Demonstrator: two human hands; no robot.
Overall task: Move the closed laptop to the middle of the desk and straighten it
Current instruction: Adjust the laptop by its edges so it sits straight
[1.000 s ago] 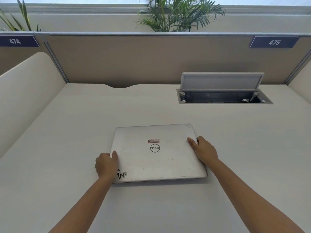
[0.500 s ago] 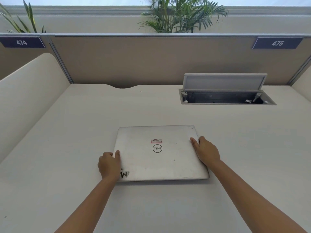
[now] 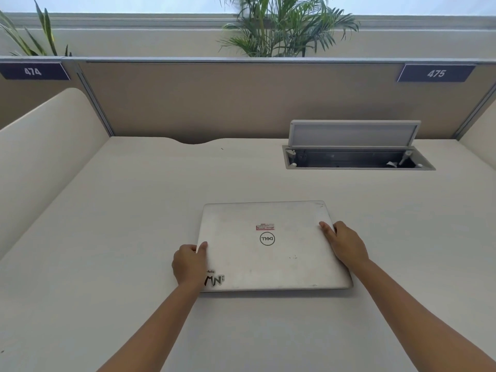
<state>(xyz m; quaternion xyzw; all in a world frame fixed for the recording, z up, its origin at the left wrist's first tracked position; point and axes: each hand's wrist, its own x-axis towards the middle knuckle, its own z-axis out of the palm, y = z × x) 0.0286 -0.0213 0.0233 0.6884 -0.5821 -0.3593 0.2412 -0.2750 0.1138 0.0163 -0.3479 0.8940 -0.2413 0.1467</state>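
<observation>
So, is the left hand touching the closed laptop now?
Touching. The head view shows the left hand gripping the left edge of the silver Dell laptop, thumb lying on the lid, no gap visible.

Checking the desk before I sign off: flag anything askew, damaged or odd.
The cable box lid at the desk's back right stands open. The silver laptop, closed, lies nearly square, held by the left hand and right hand at its side edges. Nothing spilled or visibly damaged.
</observation>
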